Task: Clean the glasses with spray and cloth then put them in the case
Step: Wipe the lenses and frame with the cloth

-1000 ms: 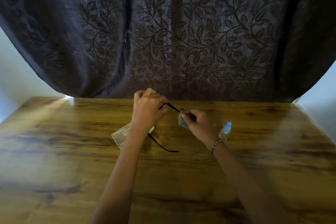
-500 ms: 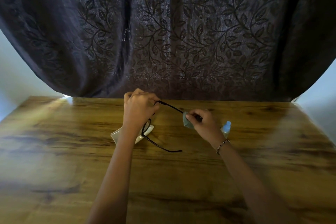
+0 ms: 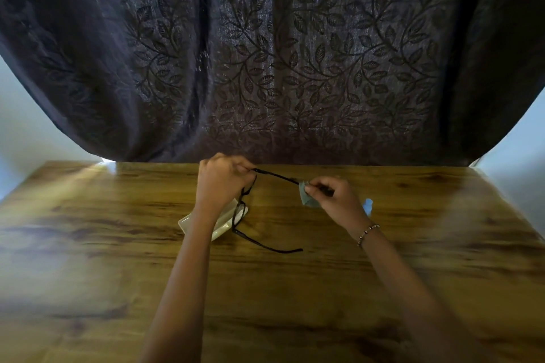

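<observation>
I hold black-framed glasses (image 3: 240, 215) above the wooden table (image 3: 118, 244). My left hand (image 3: 219, 183) grips the frame at the hinge, lenses hanging downward. One temple arm stretches right to my right hand (image 3: 333, 199), which pinches a small pale blue-green cloth (image 3: 306, 200) around that arm's end. The other temple arm points toward me, low over the table. A pale open case (image 3: 224, 222) lies on the table under my left wrist, partly hidden. The spray bottle (image 3: 368, 205) shows only its light blue top behind my right hand.
A dark leaf-patterned curtain (image 3: 280, 53) hangs right behind the table's far edge. Pale wall shows at both sides. A beaded bracelet (image 3: 367, 233) circles my right wrist. The table's wood surface spreads wide to the left, right and near side.
My left hand has lifted and shifted left with the frame. My right hand with the cloth slid outward along the temple arm, which now stretches longer between the hands.
</observation>
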Demonstrator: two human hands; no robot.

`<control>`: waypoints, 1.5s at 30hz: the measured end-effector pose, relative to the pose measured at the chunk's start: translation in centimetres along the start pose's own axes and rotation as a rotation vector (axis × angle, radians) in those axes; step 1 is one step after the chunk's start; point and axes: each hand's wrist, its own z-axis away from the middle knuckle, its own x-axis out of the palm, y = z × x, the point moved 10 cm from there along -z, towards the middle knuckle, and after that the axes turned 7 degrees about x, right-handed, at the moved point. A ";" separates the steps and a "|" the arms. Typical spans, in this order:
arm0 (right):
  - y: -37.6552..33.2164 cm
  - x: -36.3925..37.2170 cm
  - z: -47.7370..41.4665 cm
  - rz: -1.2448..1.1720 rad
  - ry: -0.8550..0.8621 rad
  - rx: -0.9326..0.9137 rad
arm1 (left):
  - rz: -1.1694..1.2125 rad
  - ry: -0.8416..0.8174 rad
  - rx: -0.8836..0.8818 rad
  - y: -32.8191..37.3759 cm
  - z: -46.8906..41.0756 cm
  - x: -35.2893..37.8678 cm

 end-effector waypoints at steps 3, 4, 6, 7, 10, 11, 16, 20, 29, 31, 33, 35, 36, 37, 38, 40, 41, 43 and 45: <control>0.0 -0.6 0.3 -0.040 -0.008 0.002 | 0.026 -0.053 -0.036 -0.5 0.2 0.3; 0.0 -0.6 0.3 -0.083 -0.018 0.013 | 0.038 -0.096 -0.046 -0.8 0.2 0.8; 0.1 -0.6 0.3 -0.204 -0.047 0.046 | 0.083 -0.224 -0.073 -1.4 0.4 2.3; 0.2 -0.6 0.3 -0.252 -0.054 0.059 | 0.115 -0.291 -0.081 -1.6 0.6 2.9; 0.4 -0.6 0.1 -0.319 -0.070 0.094 | 0.260 -0.449 -0.055 -0.9 1.2 4.2; 0.5 -0.6 0.0 -0.324 -0.078 0.105 | 0.296 -0.483 -0.040 -0.4 1.3 4.4; 1.3 -0.6 -0.2 -0.393 -0.086 0.153 | 0.341 -0.569 -0.017 0.0 1.6 5.1; 2.2 -1.0 0.0 -0.464 -0.052 0.181 | 0.380 -0.610 -0.055 0.0 1.8 5.5; 5.5 -1.9 -0.2 -0.380 0.055 0.269 | 0.624 -0.387 -0.260 -3.4 2.3 4.2; 6.3 -1.5 -0.2 -0.286 0.040 0.279 | 0.694 -0.265 -0.366 -4.7 2.8 3.6; 7.1 -0.6 -0.2 -0.105 -0.009 0.277 | 0.749 -0.181 -0.456 -5.6 3.6 3.6; 8.0 0.7 -0.2 0.096 -0.081 0.266 | 0.801 -0.114 -0.547 -6.4 4.6 4.2; 8.4 1.3 -0.1 0.175 -0.105 0.262 | 0.825 -0.086 -0.607 -6.7 5.1 4.6; 8.8 1.7 0.0 0.225 -0.123 0.265 | 0.848 -0.064 -0.673 -7.1 5.7 5.1; 9.1 2.1 0.1 0.250 -0.137 0.272 | 0.870 -0.046 -0.735 -7.4 6.3 5.7; 9.5 2.7 0.4 0.254 -0.141 0.277 | 0.902 -0.015 -0.834 -7.8 7.4 6.8; 9.6 2.8 0.5 0.249 -0.123 0.268 | 0.907 -0.003 -0.869 -8.0 7.9 7.2; 9.5 2.6 0.7 0.254 -0.074 0.243 | 0.907 0.001 -0.906 -8.0 8.5 7.8; 9.6 2.7 0.8 0.297 -0.078 0.224 | 0.897 -0.005 -0.921 -7.8 8.9 8.3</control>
